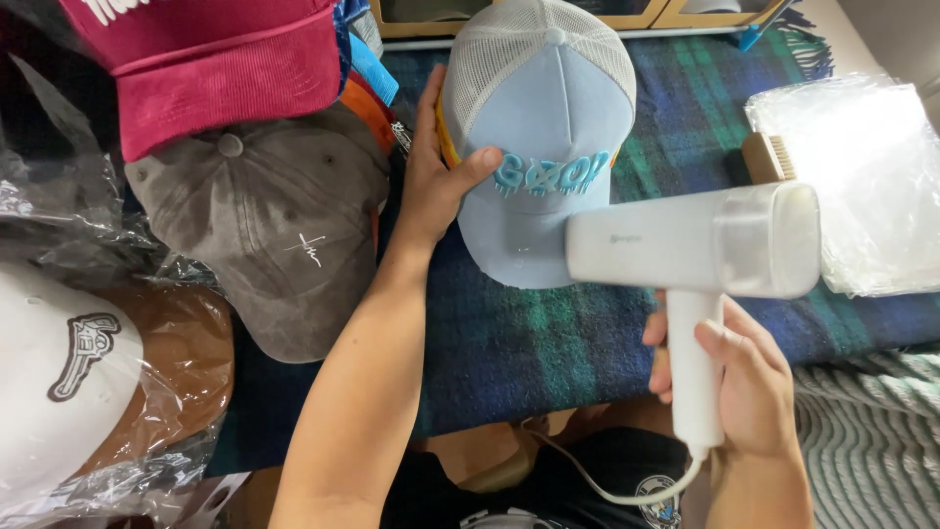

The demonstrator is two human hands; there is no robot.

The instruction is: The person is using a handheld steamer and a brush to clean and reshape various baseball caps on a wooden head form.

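Note:
A light blue trucker cap (548, 127) with a white mesh back and raised blue lettering lies on a dark blue and green plaid blanket (548, 333). My left hand (436, 176) grips the cap's left side, thumb pressed on the front panel. My right hand (749, 377) holds the handle of a white handheld garment steamer (700, 245). Its head points left, just over the cap's brim. A white cord (597, 480) trails from the handle's bottom.
A grey washed cap (269, 225) lies left of my arm, with a maroon corduroy cap (225, 69) behind it. A white and brown cap in clear plastic (88, 382) sits at lower left. Clear plastic bags (862, 176) and a wooden brush (769, 157) lie at right.

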